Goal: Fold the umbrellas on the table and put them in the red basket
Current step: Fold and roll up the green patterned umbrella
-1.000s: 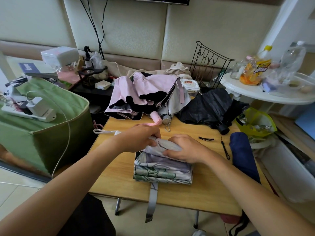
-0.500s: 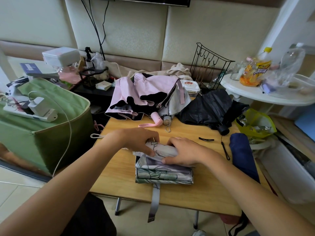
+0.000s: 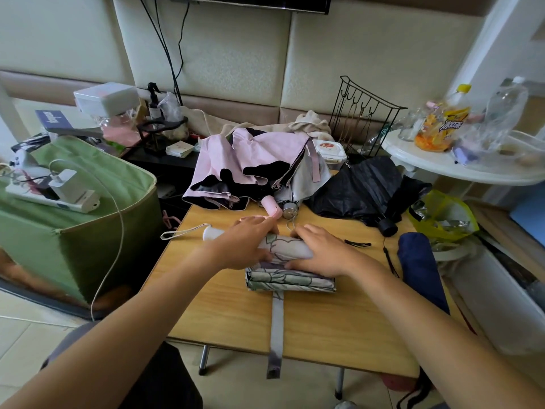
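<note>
A lived-in home room. Padded wall panels point(image 3: 206, 48), a green laundry hamper point(image 3: 88, 231), snack bottles point(image 3: 442, 125) crowd a small wooden table point(image 3: 230, 314).

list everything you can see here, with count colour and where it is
floral umbrella: 1, grey-white with leaf print, half rolled at table centre, strap hanging over the near edge
pink umbrella: 1, pink and black, loose at the table's far side
black umbrella: 1, black, loose, far right of table
navy umbrella: 1, dark blue, folded, at the table's right edge
table: 1, light wood
green bin: 1, green fabric, left of table
power strip: 1, white, on the bin
wire rack: 1, black, behind the table
round table: 1, white, far right, holding bottles
left hand: on the roll's left end
right hand: on the roll's right end
</note>
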